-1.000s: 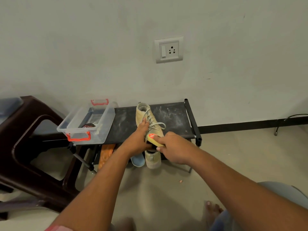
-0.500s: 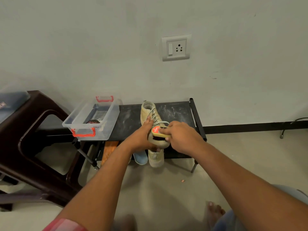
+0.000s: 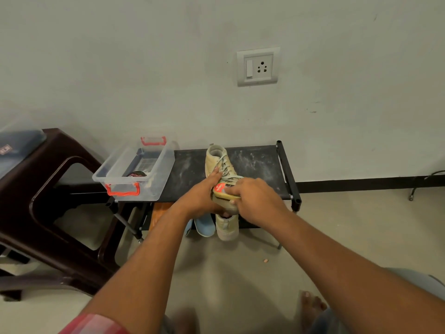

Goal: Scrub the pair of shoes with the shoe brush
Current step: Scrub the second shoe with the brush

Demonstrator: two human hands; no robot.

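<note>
Nearest the camera, one bare foot (image 3: 310, 307) rests on the floor. Both forearms reach forward to the rack.

The right hand (image 3: 258, 203) grips the shoe brush (image 3: 225, 192), fingers curled over its yellow back with the red label. The bristle face presses on the forefoot of the shoe (image 3: 218, 160). The brush body looks rigid and light. Judged best hold: across the back, as now, so that pressure falls straight through the bristles.

The left hand (image 3: 201, 197) clasps the forefoot of the same shoe from its left side, fingers laid up along the upper. The shoe lies on the top shelf of the black rack (image 3: 255, 162), toe toward the person and at the shelf's front edge. It is a pale high-top with laces. The fabric upper probably yields under pressure and the sole is stiffer, so support belongs at the sole and toe, not the soft ankle collar.

The second shoe (image 3: 226, 229) sits on the lower tier, directly below, untouched. Just beside it lies a blue item (image 3: 204, 226), insole or slipper, which cannot be determined.

Count: two shoes, one brush, one rack, one clear box (image 3: 154, 186) with two red handles on the shelf's left end, one brown stool (image 3: 48, 169), one wall socket (image 3: 258, 66).
</note>
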